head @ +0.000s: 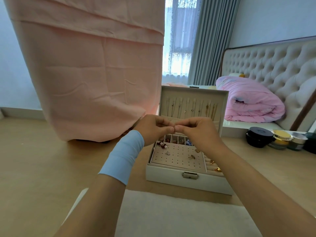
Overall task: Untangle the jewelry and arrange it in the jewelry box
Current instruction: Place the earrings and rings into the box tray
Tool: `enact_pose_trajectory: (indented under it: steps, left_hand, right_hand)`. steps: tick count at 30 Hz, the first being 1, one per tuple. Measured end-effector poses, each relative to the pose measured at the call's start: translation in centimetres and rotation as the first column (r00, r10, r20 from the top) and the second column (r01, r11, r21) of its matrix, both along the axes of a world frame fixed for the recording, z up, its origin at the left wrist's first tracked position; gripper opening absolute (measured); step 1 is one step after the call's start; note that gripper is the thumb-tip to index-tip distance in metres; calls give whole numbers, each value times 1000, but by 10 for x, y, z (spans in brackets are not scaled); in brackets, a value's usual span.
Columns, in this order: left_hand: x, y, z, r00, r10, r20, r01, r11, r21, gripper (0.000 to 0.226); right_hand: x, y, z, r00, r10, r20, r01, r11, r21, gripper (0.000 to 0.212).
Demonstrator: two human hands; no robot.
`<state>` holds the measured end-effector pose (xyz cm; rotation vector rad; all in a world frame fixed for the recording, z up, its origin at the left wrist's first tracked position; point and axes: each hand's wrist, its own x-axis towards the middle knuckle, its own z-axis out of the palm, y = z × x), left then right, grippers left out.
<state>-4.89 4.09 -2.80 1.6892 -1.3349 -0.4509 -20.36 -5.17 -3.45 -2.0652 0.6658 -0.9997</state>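
The left hand [152, 129] and right hand [198, 134] meet just above the 12 o'clock half of the open jewelry box [171, 177]. Each is clamped, thumb against forefinger, on one small gold piece [175, 128]. It is too tiny to tell whether it is an earring, a clasp or a bit of chain. The remaining fingers curl in loosely.

The step in hand looks like working this piece free, or opening it, before seating it in the box. It likely goes best with a light pinch near the fingertips, easing and turning rather than pulling. Staying directly over the tray means a slip should land in the box, not on the worktop [42, 159].

The upright lid [193, 94] stands at 12 o'clock, close behind the knuckles. A row of necklaces [191, 108] hangs inside it, and a forward push could brush them and tangle them again. Below the hands lies the perforated earring panel [177, 159], which carries a few earrings and has most holes free. That seems the easiest landing place.

A hanging pink cloth [85, 74] crowds 10 o'clock, near the left hand. The cosmetic jars [259, 139] at 3 o'clock sit well apart from the box. The white mat [171, 212] at 6 o'clock, between the forearms, offers open room to draw back.
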Motion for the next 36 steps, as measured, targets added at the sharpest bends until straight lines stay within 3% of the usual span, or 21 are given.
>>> enact_pose_trajectory:
  steps: [3, 5, 10, 19, 23, 28, 32, 36]
  left_hand:
    - [-1, -3, -1, 996, 28, 90, -30, 999, 32, 5]
    - [-1, -2, -2, 976, 28, 216, -53, 992, 110, 7]
    - [1, -1, -7, 910, 43, 413, -146, 964, 221, 12]
    - [0, -4, -8, 887, 5, 462, -163, 939, 303, 12]
    - [0, -4, -9, 889, 2, 459, -159, 939, 303, 12]
    - [1, -3, -6, 878, 14, 478, -163, 949, 271, 16]
    - [-4, -5, -5, 868, 13, 497, -148, 961, 234, 18]
    - [-10, -10, -11, 847, -23, 531, -126, 962, 242, 17]
  right_hand:
    - [0, -5, -3, 998, -4, -69, 5, 1000, 5, 10]
    - [0, -8, -7, 979, -25, -201, 14, 998, -56, 11]
    - [4, -9, -14, 833, -163, -529, -10, 951, -309, 12]
    - [13, -5, -7, 770, -263, -581, -66, 873, -483, 9]
    - [14, -4, -5, 714, -282, -640, -169, 818, -549, 11]
    - [5, -10, 1, 663, -131, -737, -266, 879, -396, 16]
    - [-5, -18, 6, 767, -71, -638, -168, 937, -306, 18]
    - [-20, -27, 14, 805, -11, -593, -152, 963, -224, 23]
